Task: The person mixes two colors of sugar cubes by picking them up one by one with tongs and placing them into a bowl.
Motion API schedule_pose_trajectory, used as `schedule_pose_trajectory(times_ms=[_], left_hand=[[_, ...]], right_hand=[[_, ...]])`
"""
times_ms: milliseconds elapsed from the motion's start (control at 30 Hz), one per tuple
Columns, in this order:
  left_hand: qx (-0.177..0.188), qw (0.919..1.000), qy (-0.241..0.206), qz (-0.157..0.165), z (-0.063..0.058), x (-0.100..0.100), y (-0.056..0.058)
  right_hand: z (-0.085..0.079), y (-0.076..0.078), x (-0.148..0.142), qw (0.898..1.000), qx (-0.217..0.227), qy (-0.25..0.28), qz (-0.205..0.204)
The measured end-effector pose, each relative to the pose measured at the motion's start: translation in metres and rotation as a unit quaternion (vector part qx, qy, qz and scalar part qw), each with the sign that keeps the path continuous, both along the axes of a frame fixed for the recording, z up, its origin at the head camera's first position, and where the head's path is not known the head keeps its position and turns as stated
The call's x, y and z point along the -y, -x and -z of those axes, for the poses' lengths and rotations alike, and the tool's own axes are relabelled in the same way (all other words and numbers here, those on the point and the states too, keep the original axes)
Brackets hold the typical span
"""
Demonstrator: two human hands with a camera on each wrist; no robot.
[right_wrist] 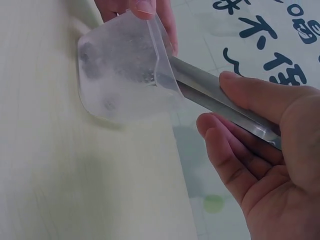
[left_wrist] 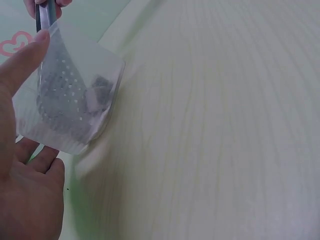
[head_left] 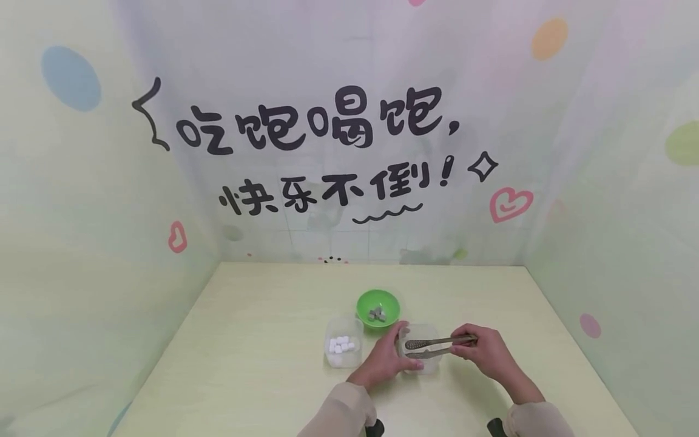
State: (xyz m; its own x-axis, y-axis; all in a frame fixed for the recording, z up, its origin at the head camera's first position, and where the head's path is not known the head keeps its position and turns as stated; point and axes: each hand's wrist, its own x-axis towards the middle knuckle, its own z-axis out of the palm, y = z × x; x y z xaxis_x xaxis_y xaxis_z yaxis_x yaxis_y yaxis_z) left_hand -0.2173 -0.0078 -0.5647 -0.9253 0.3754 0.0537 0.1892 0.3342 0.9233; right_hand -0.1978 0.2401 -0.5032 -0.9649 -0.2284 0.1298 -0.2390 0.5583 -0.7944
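My left hand (head_left: pixel 384 359) grips a clear plastic container (head_left: pixel 429 331), thumb on the near side and fingers round the far side. Metal tongs (head_left: pixel 449 341) are held in my right hand (head_left: pixel 487 351), pinched between thumb and fingers. Their perforated tips reach inside the container, seen through its wall in the left wrist view. A small greyish cube (left_wrist: pixel 97 97) shows blurred through the same wall. In the right wrist view dark lumps (right_wrist: pixel 91 60) appear through the container; whether the tongs hold one, I cannot tell.
A green bowl (head_left: pixel 363 317) with several grey cubes (head_left: pixel 377 314) stands just behind my left hand. Left of that hand is a second clear container (head_left: pixel 344 325) with several white cubes (head_left: pixel 341 345). All stand on a pale wooden table (head_left: pixel 246 352), with printed curtains around it.
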Motion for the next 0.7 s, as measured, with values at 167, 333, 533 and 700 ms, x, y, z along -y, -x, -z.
schedule_pose_trajectory(times_ms=[167,333,533,700], left_hand=[[-0.001,0.9999,-0.009,0.005,0.0003,0.0003,0.0020],[-0.001,1.0000,-0.005,0.004,-0.0003,0.0003,0.0017],[0.003,1.0000,-0.002,0.000,-0.0016,-0.0004,0.0013],[0.006,1.0000,-0.002,0.000,-0.0001,-0.0012,0.0017]], right_hand=[[0.0000,0.0002,0.0065,1.000,-0.009,-0.007,0.003],[-0.0013,-0.0012,0.0089,1.000,-0.008,-0.012,0.007],[0.0008,-0.0025,0.0097,1.000,-0.010,-0.005,0.011],[0.0026,-0.0046,0.0092,1.000,-0.004,0.006,0.024]])
